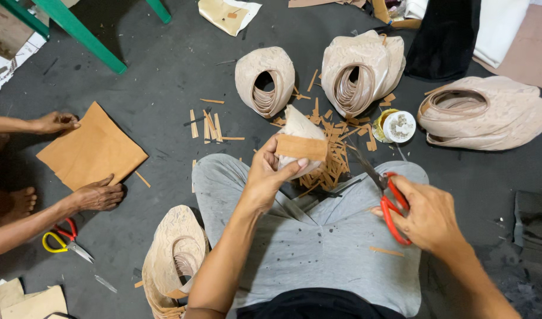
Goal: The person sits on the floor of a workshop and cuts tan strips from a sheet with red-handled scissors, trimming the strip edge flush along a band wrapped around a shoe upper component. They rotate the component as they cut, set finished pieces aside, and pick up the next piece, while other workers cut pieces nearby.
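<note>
1. The left hand [268, 174] is raised over the lap. Its fingers are closed on a pale shoe upper [299, 129], and the thumb presses a tan leather strip [302, 147] flat against the front of that upper.
2. The right hand [427, 215] is lower and to the right, above the grey-clad knee. Its fingers pass through the handles of the red-handled scissors [389, 198] and are closed on them. The blades point up and to the left, toward the strip, and do not touch it. Whether the blades are parted cannot be told.
3. A pile of tan offcut strips [330, 168] lies on the dark floor [164, 77] just behind the held upper. Looser strips are scattered further left.
4. Three stacks of pale shoe uppers [265, 80] stand beyond the pile. A fourth stack [173, 260] lies beside the left thigh.
5. A small open tin [395, 126] with a pale content sits between the middle stack and the right stack.
6. At the left edge, another person's two hands [96, 195] rest on a folded tan leather sheet [91, 150], one at its upper corner, one at its lower edge.
7. Yellow-and-red scissors [63, 239] lie on the floor near that person's forearm.
8. Green furniture legs [76, 29] stand at the upper left.
</note>
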